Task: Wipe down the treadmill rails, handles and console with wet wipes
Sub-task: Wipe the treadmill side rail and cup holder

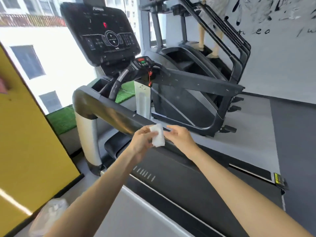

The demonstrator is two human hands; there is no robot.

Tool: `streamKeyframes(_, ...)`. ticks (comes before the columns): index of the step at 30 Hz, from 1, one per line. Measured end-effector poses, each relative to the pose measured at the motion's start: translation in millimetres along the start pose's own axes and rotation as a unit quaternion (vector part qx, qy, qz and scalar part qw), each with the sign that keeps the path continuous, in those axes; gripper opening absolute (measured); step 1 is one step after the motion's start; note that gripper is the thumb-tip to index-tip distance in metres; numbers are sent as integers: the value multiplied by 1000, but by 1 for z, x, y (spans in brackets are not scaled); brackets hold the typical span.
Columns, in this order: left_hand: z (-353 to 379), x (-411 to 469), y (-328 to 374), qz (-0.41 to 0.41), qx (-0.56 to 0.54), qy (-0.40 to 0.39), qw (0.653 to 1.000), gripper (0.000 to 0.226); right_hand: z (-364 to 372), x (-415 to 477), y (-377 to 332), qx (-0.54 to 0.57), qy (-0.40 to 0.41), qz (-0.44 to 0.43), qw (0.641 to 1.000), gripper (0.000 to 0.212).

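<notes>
The left hand (142, 140) pinches a folded wet wipe (158, 136) between thumb and fingers, just above the treadmill side rail (111, 112) under both hands. The right hand (179, 138), fingers loosely curled, sits just beside the wipe; I cannot tell if it touches. With 2 hands fumbling a damp, limp wipe, it could slip onto the belt (179, 177) below them.

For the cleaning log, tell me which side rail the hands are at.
The near rail, the glossy one above the silver post: the left hand holds the wipe at its end. The far rail, beyond the belt, is untouched.
</notes>
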State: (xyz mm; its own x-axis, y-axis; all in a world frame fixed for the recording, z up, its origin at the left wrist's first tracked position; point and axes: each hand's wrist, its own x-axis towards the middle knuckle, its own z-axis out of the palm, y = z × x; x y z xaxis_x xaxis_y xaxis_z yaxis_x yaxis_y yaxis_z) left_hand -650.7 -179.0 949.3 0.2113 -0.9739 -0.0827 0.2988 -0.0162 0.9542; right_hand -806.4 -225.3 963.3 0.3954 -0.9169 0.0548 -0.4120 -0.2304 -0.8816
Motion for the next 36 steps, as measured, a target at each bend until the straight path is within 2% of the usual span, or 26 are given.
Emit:
streamKeyframes(5,-42,16,23,2,-41,-51,998,27,38,40,-31,140,-16,11,990,13)
streamKeyframes(8,-71,42,34,2,-47,-82,995,34,63,66,-47,160,-8,9,987,16)
streamKeyframes(11,-108,81,45,-8,-48,-71,996,41,92,102,-60,149,10,3,989,9)
streamKeyframes(13,-136,107,57,-28,-57,-34,997,43,113,129,-65,99,38,-8,994,7)
streamKeyframes(16,-191,145,74,-30,-22,57,998,23,148,165,-71,-32,65,-41,997,17)
streamKeyframes(19,-252,182,88,14,126,158,979,12,183,199,-77,-181,88,-86,976,26)
streamKeyframes(22,-288,219,116,91,293,211,928,19,210,223,-81,-306,89,-127,939,34)
streamKeyframes(25,-307,265,143,143,443,235,854,24,239,246,-84,-374,93,-116,916,41)
streamKeyframes(28,-305,293,132,159,515,223,812,30,254,256,-76,-428,91,-68,897,47)
streamKeyframes(32,-269,276,89,181,544,190,797,42,262,259,-66,-452,140,-85,877,42)
streamKeyframes(34,-258,261,81,223,564,125,785,35,263,258,-69,-458,156,-96,870,41)
streamKeyframes(36,-269,258,94,225,550,37,803,20,264,257,-72,-464,165,-100,865,38)
